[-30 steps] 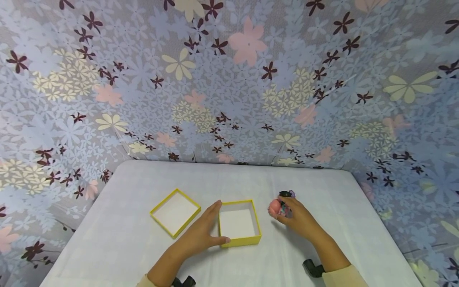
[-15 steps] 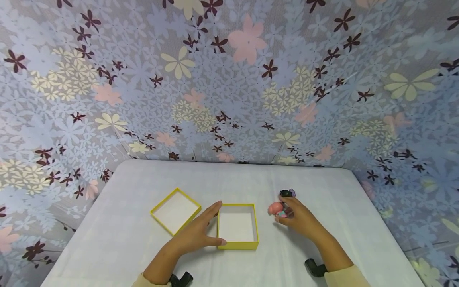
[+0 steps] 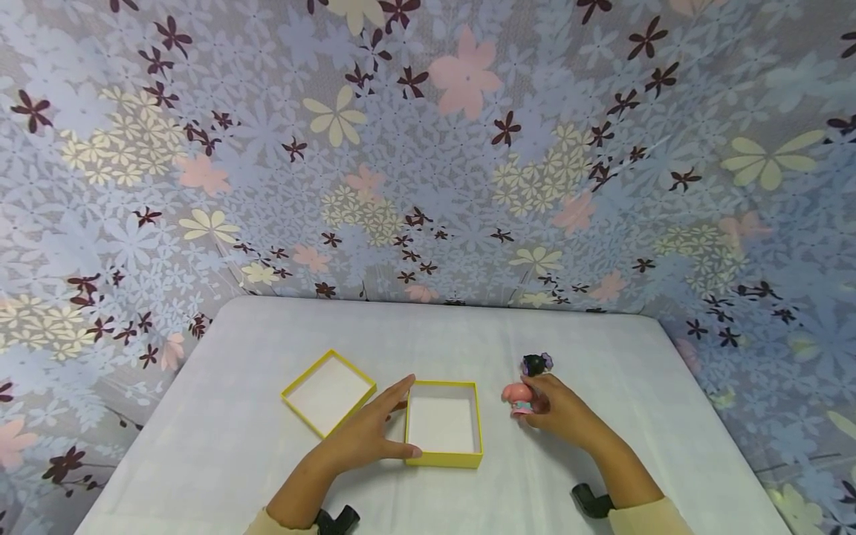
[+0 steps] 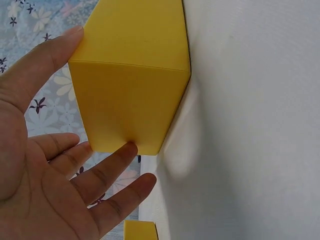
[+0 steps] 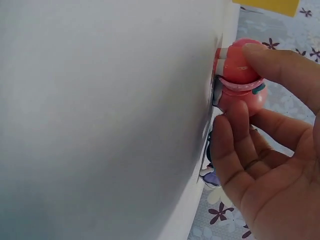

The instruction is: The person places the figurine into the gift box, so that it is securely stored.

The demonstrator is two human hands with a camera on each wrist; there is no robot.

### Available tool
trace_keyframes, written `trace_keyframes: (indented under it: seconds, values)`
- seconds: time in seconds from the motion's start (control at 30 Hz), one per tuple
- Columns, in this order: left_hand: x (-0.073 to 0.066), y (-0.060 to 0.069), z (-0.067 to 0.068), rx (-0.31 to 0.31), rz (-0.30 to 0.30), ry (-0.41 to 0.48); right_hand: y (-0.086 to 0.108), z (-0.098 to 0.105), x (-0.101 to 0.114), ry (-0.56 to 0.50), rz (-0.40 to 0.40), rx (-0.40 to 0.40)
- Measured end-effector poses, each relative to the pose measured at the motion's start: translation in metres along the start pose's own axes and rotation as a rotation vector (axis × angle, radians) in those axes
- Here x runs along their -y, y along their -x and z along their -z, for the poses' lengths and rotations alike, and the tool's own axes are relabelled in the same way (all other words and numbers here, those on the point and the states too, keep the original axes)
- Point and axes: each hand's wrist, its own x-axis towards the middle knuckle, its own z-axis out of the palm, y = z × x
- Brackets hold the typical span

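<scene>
In the head view, a yellow-rimmed square box [image 3: 444,424] stands on the table with its white inside facing up. My left hand [image 3: 364,438] is at its left side, thumb at the front corner and fingers spread toward the back corner. The left wrist view shows outstretched fingers [image 4: 112,167] touching the yellow wall of the box [image 4: 130,105]. To the right of the box, my right hand [image 3: 568,416] pinches a small pink-haired doll figurine [image 3: 519,398] between thumb and fingers. A dark-haired figurine [image 3: 534,364] with purple parts lies just behind that hand.
A second yellow-rimmed square tray, like a box lid [image 3: 328,394], lies turned at an angle left of the box. The pale cloth-covered table [image 3: 221,446] meets a floral-patterned backdrop [image 3: 428,186]. Black wrist-worn devices [image 3: 591,501] sit at both wrists.
The pink-haired figurine has turned in my right hand and shifted slightly toward the front; the dark-haired one shows more fully. The box moved slightly forward and straightened beside my left hand.
</scene>
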Motion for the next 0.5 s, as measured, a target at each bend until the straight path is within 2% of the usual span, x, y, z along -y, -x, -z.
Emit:
trace_keyframes:
  seconds: [0.23,0.5]
  values:
    - [-0.0023,0.0010,0.0009,0.009,-0.003,0.002,0.0003,0.0016,-0.0006,-0.007,-0.069,0.009]
    - [-0.0047,0.0016,0.0015,0.014,-0.003,0.012,0.0016,0.0007,-0.0039,0.033,-0.019,-0.045]
